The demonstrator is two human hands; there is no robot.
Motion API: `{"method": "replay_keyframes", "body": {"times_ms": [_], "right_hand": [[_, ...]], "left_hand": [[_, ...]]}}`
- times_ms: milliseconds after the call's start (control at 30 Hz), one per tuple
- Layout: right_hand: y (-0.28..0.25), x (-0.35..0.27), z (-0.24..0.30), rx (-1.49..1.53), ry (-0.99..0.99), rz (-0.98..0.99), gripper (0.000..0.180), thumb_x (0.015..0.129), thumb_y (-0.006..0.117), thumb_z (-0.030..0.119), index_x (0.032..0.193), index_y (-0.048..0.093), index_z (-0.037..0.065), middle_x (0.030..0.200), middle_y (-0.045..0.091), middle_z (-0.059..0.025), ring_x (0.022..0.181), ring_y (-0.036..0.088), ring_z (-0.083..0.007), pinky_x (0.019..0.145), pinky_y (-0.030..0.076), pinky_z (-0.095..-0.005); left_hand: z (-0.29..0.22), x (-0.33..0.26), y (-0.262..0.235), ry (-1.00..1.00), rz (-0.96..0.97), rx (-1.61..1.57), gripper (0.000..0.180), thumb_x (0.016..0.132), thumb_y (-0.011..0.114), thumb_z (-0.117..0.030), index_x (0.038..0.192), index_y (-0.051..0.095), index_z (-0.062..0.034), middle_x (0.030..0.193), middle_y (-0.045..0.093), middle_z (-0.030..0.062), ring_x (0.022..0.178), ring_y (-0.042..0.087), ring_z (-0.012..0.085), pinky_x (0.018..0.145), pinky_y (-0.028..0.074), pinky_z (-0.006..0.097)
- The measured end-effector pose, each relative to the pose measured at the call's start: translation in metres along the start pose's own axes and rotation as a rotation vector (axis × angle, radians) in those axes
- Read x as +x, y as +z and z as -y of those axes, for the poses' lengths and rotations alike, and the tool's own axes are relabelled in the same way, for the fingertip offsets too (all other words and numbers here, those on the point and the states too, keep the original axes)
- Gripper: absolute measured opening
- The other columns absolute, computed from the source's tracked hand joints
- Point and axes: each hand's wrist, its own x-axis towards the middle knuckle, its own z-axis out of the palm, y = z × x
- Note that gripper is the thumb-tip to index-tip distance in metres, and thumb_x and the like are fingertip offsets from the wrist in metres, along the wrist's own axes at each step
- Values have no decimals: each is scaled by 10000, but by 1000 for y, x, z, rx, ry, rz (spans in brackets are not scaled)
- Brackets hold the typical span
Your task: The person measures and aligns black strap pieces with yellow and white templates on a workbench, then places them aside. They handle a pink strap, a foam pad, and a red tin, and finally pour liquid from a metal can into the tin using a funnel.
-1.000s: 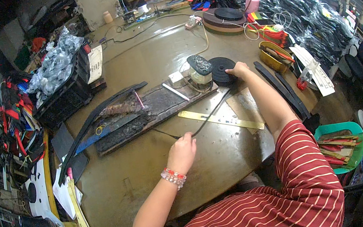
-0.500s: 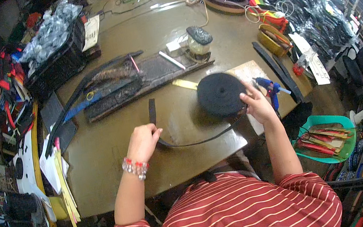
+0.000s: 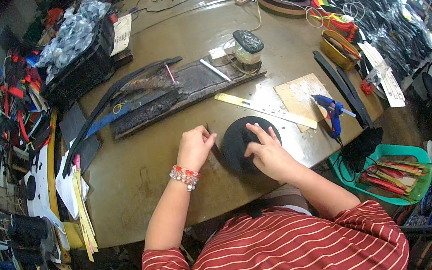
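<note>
A thick roll of black webbing (image 3: 233, 146) lies flat on the table close in front of me. My right hand (image 3: 271, 154) rests over its right side, some fingers stretched across the top and one bent. To the left of the roll, my left hand (image 3: 195, 148) is closed in a pinch on the webbing's loose end, of which a thin dark edge shows at the fingertips. A yellow ruler (image 3: 266, 110) lies just beyond the roll. Right of it are a stained square board (image 3: 300, 96) and a blue glue gun (image 3: 331, 111).
A long dark board (image 3: 186, 91) crosses the table, bearing a white pen (image 3: 214, 70) and a lidded jar (image 3: 249, 50). Black straps (image 3: 343, 86) and a yellow basket (image 3: 341, 48) stand at the right. A green tray (image 3: 421, 181) of strips hangs near the right edge; a black crate (image 3: 81, 71) sits far left.
The roll has come down and left onto the table, uncovering the ruler and board. My right hand has shifted from its side onto its top. My left hand has moved closer to the roll.
</note>
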Motion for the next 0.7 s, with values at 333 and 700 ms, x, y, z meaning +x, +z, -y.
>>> {"method": "replay_keyframes", "body": {"times_ms": [333, 700], "right_hand": [[24, -5, -7, -42, -153, -118, 515, 845, 573, 490, 1206, 571, 123, 1403, 381, -198, 1346, 279, -388, 1060, 141, -656], [33, 0, -15, 10, -360, -290, 377, 828, 621, 436, 1027, 630, 117, 1222, 554, -104, 1203, 479, -292, 1069, 229, -592]], "left_hand": [[-15, 41, 35, 128, -12, -37, 117, 799, 622, -112, 763, 614, -1, 765, 635, 176, 750, 626, 346, 701, 502, 423], [-4, 33, 51, -6, 210, -730, 181, 930, 580, -197, 917, 524, -26, 845, 616, 73, 796, 594, 145, 737, 487, 305]]}}
